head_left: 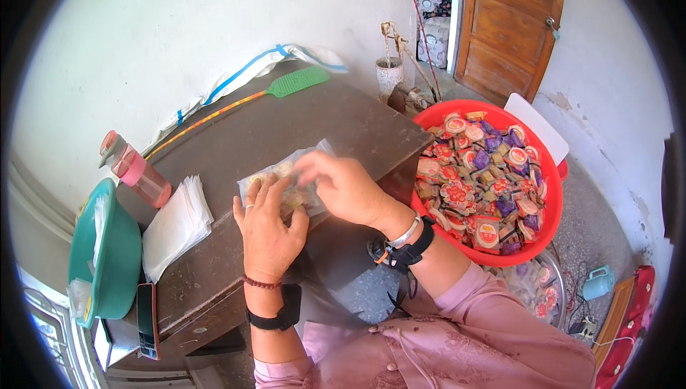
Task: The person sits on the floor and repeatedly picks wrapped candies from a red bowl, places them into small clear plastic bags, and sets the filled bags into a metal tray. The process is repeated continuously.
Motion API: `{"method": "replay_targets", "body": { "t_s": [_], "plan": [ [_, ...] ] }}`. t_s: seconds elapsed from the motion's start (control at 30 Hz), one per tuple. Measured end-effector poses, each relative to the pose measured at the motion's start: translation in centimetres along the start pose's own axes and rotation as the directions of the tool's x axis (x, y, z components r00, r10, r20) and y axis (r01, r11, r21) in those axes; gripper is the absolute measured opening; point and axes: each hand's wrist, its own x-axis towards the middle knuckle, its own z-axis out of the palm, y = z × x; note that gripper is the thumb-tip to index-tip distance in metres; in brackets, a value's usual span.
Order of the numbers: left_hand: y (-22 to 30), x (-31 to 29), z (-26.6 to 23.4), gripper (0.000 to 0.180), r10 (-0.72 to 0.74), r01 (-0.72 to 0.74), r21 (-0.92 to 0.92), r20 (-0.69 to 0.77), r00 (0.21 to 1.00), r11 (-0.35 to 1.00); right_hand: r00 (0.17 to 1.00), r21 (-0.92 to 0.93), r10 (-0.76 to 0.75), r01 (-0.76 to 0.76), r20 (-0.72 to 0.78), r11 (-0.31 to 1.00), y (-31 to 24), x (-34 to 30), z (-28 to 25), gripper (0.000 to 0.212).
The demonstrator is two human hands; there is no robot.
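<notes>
A clear plastic bag (248, 183) lies on the dark brown table, with small round yellowish pieces (284, 169) showing in it. My left hand (269, 230) rests on the bag's near left part, its fingers stretched out and a little apart. Over the bag's right side hovers my right hand (348, 187), fingers loosely bent and apart, slightly blurred, with nothing seen between them. Both hands partly cover the bag and what is in it.
Left on the table are a stack of white bags (179, 228), a pink bottle (139, 174), a green basin (118, 253) and a phone (147, 321). A green fly swatter (296, 82) lies at the back. On the right stands a red basin (552, 199) full of wrapped packets (475, 181).
</notes>
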Motion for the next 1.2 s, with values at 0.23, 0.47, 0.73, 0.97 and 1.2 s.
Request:
{"method": "replay_targets", "body": {
  "t_s": [0.23, 0.47, 0.73, 0.97, 1.2],
  "plan": [
    [-1.2, 0.1, 1.2, 0.045, -0.055, 0.057, 0.109, -0.023, 0.998, 0.992, 0.982, -0.587, -0.179, 0.175, 0.051, 0.790, 0.6, 0.2, 2.1, 0.035],
    [-2.9, 0.3, 1.0, 0.046, -0.147, 0.147, 0.032, -0.002, 0.989, 0.989, 0.996, -0.735, -0.090, 0.080, 0.026, 0.673, 1.0, -0.7, 0.4, 0.036],
    [-4.7, -0.2, 0.5, 0.046, -0.272, 0.271, -0.039, -0.016, 0.962, 0.962, 0.953, -0.705, 0.293, -0.159, 0.073, 0.692, -1.9, 0.3, -1.8, 0.041],
    [-3.6, 1.2, 0.6, 0.047, -0.045, 0.047, 0.038, -0.061, 0.997, 0.998, 0.974, -0.630, -0.225, 0.192, 0.028, 0.752, 2.0, 2.3, 1.2, 0.032],
    [-5.3, 1.4, 2.0, 0.045, -0.059, 0.059, -0.008, -0.013, 0.998, 0.998, 0.986, -0.651, -0.149, 0.161, 0.074, 0.742, 2.1, 1.8, 1.4, 0.030]
  ]
}}
